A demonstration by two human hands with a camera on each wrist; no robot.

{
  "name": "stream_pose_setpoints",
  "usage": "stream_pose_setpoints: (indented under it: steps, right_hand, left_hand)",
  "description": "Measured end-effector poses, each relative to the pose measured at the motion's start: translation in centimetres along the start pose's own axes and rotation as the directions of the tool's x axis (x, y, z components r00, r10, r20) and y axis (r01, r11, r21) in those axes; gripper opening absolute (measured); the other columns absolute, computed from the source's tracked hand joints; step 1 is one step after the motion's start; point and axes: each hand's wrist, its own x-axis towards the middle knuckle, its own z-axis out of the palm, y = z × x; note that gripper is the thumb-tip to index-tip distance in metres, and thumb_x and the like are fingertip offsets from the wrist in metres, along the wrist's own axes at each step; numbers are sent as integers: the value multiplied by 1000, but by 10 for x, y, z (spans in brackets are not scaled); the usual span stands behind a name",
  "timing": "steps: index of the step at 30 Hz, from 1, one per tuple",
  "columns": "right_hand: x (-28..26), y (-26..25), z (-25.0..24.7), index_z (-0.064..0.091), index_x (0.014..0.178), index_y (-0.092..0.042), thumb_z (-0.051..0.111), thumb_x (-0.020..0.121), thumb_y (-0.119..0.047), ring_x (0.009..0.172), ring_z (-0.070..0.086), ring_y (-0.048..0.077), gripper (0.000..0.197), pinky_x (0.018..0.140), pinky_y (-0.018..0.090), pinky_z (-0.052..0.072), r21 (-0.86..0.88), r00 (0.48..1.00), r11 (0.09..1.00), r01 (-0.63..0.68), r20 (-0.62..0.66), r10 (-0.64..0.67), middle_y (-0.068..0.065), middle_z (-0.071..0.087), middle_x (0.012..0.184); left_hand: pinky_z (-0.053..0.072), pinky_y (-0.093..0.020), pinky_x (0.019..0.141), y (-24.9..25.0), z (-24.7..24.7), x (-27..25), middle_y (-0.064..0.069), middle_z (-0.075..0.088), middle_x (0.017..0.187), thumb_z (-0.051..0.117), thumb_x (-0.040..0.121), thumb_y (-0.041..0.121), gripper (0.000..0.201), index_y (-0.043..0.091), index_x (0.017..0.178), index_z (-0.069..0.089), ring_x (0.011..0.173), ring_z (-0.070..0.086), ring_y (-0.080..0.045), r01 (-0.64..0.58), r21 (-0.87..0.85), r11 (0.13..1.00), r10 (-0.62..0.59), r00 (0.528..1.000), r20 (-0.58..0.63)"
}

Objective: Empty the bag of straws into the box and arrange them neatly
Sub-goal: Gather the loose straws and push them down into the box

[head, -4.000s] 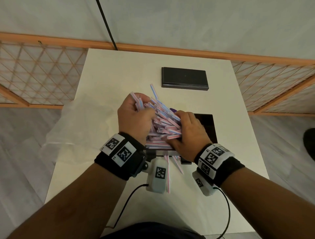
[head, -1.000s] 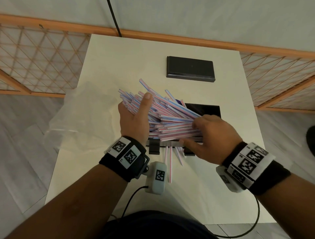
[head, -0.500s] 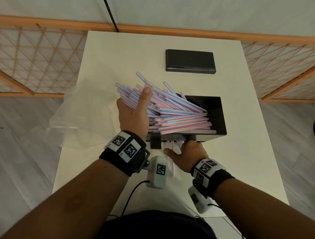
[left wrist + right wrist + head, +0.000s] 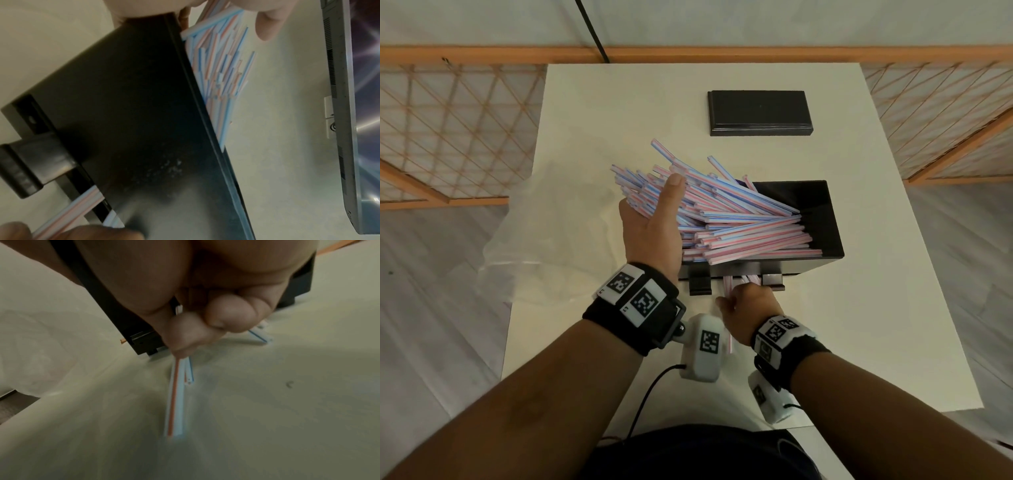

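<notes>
A heap of pink-and-blue striped straws (image 4: pixel 743 226) lies slanted in the open black box (image 4: pixel 828 219), its left ends sticking out over the box's left side. My left hand (image 4: pixel 654 209) holds those ends, thumb laid on top and fingers beneath; in the left wrist view the left hand (image 4: pixel 265 21) curls over the straws (image 4: pixel 222 65) beside the box wall (image 4: pixel 127 113). A few loose straws (image 4: pixel 176 395) lie on the table before the box. My right hand (image 4: pixel 205 326) pinches them, seen in the head view as the right hand (image 4: pixel 739 305).
The empty clear plastic bag (image 4: pixel 544 236) lies at the table's left edge. The box's black lid (image 4: pixel 758 113) rests flat at the back of the white table (image 4: pixel 876 325). A wooden lattice fence (image 4: pixel 458 130) surrounds the table.
My right hand has left the heap in the box and come down to the loose straws in front of it, closing on them. My left hand still holds the straw ends.
</notes>
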Motion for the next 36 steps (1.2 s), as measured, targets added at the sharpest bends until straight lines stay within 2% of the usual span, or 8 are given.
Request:
stream_pose_setpoints:
  steps: [10, 14, 17, 21, 24, 29, 32, 36]
  right_hand:
    - [-22, 39, 5, 67, 82, -8, 57, 95, -41, 55, 71, 16, 37, 66, 31, 62, 176, 945, 984, -31, 326, -29, 5, 75, 72]
    - [-28, 50, 1, 70, 73, -8, 58, 94, -34, 62, 73, 18, 36, 62, 23, 58, 113, 876, 992, 58, 470, -104, 4, 76, 72]
    - [-32, 54, -5, 62, 68, -14, 60, 93, -33, 64, 73, 19, 31, 61, 25, 58, 79, 833, 991, 103, 538, -130, 5, 76, 74]
    - [-39, 49, -26, 64, 83, -15, 56, 94, -46, 83, 65, 20, 34, 75, 29, 52, -144, 871, 916, 374, 393, -294, 0, 66, 86]
    - [-54, 38, -57, 61, 82, -22, 54, 95, -49, 80, 60, 23, 31, 78, 34, 52, -144, 860, 866, 478, 279, -428, -4, 59, 76]
    - [-85, 23, -139, 67, 78, -18, 52, 87, -47, 55, 53, 17, 34, 56, 34, 44, -69, 716, 743, 666, -218, -663, -7, 58, 59]
    - [-88, 13, -182, 70, 87, -18, 47, 89, -43, 57, 51, 23, 34, 56, 36, 42, -214, 655, 744, 633, -364, -662, -3, 60, 60]
    - [-59, 0, -190, 56, 88, -18, 49, 96, -37, 68, 43, 31, 22, 62, 37, 41, -414, 794, 813, 409, -277, -541, 6, 53, 74]
  left_hand:
    - [51, -6, 70, 0, -5, -5, 15, 67, 100, 73, 96, 26, 21, 26, 108, 55, 78, 68, 16, 20, 37, 999, -18, 998, -53]
    - [55, -33, 75, -3, -17, -12, 11, 66, 85, 73, 81, 59, 42, 23, 93, 58, 75, 64, -5, 56, 73, 996, -51, 997, -65]
    - [53, -52, 91, -7, -29, -21, -5, 71, 115, 61, 60, 81, 69, 26, 102, 58, 104, 68, -25, 102, 135, 985, -90, 991, -98]
    - [43, -39, 84, -13, -41, -33, -1, 67, 118, 54, 53, 84, 73, 28, 101, 56, 103, 63, -17, 159, 169, 973, -144, 985, -95]
    - [42, -40, 90, -16, -40, -37, -1, 66, 122, 51, 69, 79, 68, 25, 109, 57, 107, 61, -15, 187, 147, 971, -171, 978, -116]
    - [39, -39, 92, -9, -32, -29, 1, 66, 116, 45, 74, 75, 73, 19, 119, 57, 107, 63, -14, 222, 5, 975, -217, 958, -190]
    - [42, -41, 101, -6, -25, -22, 0, 69, 128, 49, 71, 79, 89, 15, 132, 59, 120, 65, -18, 201, -19, 979, -201, 962, -187]
    - [43, -48, 116, -5, -17, -17, 1, 73, 125, 50, 85, 71, 63, 26, 126, 68, 120, 66, -18, 138, -14, 990, -138, 976, -169]
